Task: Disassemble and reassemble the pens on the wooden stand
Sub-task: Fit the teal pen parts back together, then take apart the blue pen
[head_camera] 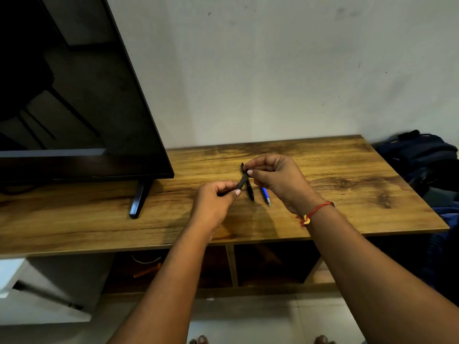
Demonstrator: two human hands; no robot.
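Observation:
Both hands hold one dark grey pen (pixel 242 182) just above the wooden stand (pixel 335 189). My left hand (pixel 215 202) pinches its lower end, and my right hand (pixel 275 178) pinches its upper end between thumb and fingertips. A black pen (pixel 250 192) lies on the stand right behind the held one, tip pointing toward me. A blue pen (pixel 265 196) lies to its right, partly hidden under my right hand.
A large black TV (pixel 74 108) stands on the left of the stand, its foot (pixel 139 202) close to my left hand. A dark backpack (pixel 422 157) sits past the right edge. Open shelves (pixel 268 264) lie below the top.

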